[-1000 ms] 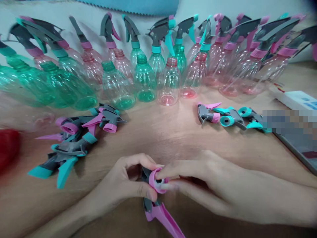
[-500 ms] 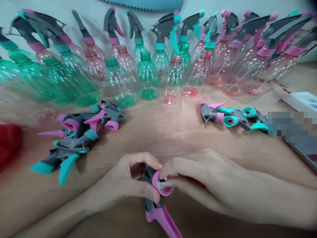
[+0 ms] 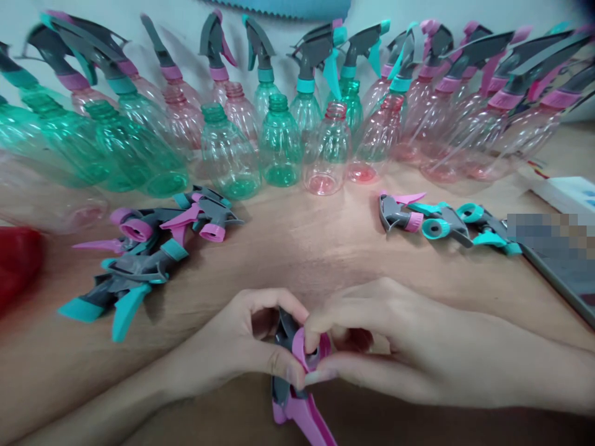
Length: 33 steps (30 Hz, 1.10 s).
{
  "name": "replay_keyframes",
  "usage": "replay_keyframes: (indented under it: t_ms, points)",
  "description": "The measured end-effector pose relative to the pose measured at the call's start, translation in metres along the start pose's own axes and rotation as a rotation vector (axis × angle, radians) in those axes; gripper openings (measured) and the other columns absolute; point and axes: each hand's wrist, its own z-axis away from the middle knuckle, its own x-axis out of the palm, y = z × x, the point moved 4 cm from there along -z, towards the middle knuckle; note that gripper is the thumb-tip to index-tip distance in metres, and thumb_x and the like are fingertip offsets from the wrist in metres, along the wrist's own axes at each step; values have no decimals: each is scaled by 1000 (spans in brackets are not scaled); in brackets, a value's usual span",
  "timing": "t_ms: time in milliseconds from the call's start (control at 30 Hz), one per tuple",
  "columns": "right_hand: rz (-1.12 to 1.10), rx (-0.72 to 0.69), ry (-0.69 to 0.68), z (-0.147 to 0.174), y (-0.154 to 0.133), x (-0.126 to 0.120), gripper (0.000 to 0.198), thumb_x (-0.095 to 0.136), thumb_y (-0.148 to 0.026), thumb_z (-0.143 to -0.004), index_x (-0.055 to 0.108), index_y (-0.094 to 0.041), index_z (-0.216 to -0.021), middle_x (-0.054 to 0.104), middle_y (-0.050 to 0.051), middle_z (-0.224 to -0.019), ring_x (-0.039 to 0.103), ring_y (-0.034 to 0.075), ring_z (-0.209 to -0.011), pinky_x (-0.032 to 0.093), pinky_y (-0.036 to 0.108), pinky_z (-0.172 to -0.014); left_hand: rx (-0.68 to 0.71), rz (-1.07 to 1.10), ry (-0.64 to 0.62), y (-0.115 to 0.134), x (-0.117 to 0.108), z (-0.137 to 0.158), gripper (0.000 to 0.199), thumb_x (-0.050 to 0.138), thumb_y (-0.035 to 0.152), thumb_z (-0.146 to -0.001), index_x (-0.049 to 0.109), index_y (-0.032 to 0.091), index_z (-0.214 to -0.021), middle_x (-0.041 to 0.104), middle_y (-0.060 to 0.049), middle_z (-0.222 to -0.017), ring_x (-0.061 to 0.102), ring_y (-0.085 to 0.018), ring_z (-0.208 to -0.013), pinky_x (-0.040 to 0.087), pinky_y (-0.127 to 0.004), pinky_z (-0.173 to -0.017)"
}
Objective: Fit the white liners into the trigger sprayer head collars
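My left hand point(image 3: 244, 341) grips a grey trigger spray head point(image 3: 281, 389) with its fingers and thumb, low in the middle of the view. The head's pink collar point(image 3: 299, 348) faces right, and its pink trigger point(image 3: 307, 418) points down toward the bottom edge. My right hand point(image 3: 390, 341) is closed on the collar, index finger bent into its opening and thumb at the lower rim. Those fingers partly cover the opening, so I cannot tell whether anything small is between them.
Loose spray heads lie in a pile point(image 3: 134, 272) at left and a row point(image 3: 434, 223) at right. Behind stand several green and pink clear bottles point(image 3: 281, 145), some capped with spray heads. A red object point(image 3: 18, 263) sits at far left, a partly pixelated flat device point(image 3: 564, 272) at right.
My right thumb has shifted from the collar's opening to its lower rim, and the index finger now bends into the opening. My left hand keeps its hold on the spray head.
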Motion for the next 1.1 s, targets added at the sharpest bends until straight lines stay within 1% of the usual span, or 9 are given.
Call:
replay_keyframes:
  t_ms: [167,300,367,500,633,767,967,1033,1100]
  points:
    - [13,-38,1,-2,1,-3,15,56,-29,-90,66,-19,-96,69,-2,-95,63,10,-83,45,16,-71,-8,1,-19,2,3,-2,25,81,14,-64,63,18,-81,67,1,-83,61,-16,-82,47,-27,-73]
    - [86,-77,-66,-3,4,-6,17,56,-33,-91,66,-21,-97,66,-2,-99,60,10,-89,44,18,-75,-11,-19,-33,4,7,-2,23,80,12,-64,64,18,-80,67,1,-82,62,-15,-81,49,-26,-73]
    - [108,-117,-90,-4,4,-8,16,57,-33,-90,66,-21,-96,65,-3,-97,59,10,-88,43,18,-74,-9,-31,-26,4,7,-2,23,80,13,-64,64,17,-80,68,2,-82,62,-15,-79,49,-25,-71]
    - [206,-151,-141,-7,0,-11,11,58,-27,-90,66,-22,-95,63,-4,-93,58,8,-84,42,18,-72,-17,-47,-22,3,8,-4,24,79,11,-64,62,16,-80,68,3,-78,63,-12,-74,49,-22,-66]
    - [337,-117,-219,-7,-9,-11,12,55,-19,-92,66,-20,-95,64,-2,-95,58,11,-91,43,23,-79,-28,-67,-28,6,10,-4,24,77,12,-64,63,15,-83,69,1,-80,64,-15,-75,51,-24,-67]
    - [367,-127,-166,-5,-12,-11,14,53,-14,-91,65,-19,-95,65,-1,-97,59,13,-96,44,26,-83,-45,-45,-7,6,9,-3,29,78,11,-62,62,15,-86,69,1,-81,64,-15,-76,51,-24,-68]
    - [176,-97,-133,-2,-4,-12,9,57,-21,-90,64,-17,-87,66,-2,-91,61,9,-81,45,21,-73,44,48,-72,9,8,-4,24,74,8,-69,61,15,-88,68,1,-81,63,-12,-75,49,-20,-64]
    - [143,-48,-123,-2,-3,-14,8,63,-25,-86,65,-18,-87,67,-4,-88,61,8,-76,44,18,-66,46,22,-67,9,7,-5,26,74,8,-68,62,16,-89,68,1,-81,63,-12,-73,49,-20,-63]
    - [116,18,-92,-2,-3,-16,12,68,-31,-81,66,-19,-85,68,-6,-80,60,7,-68,42,16,-57,35,2,-51,8,6,-5,27,75,8,-68,63,16,-91,67,1,-83,62,-12,-74,49,-21,-66]
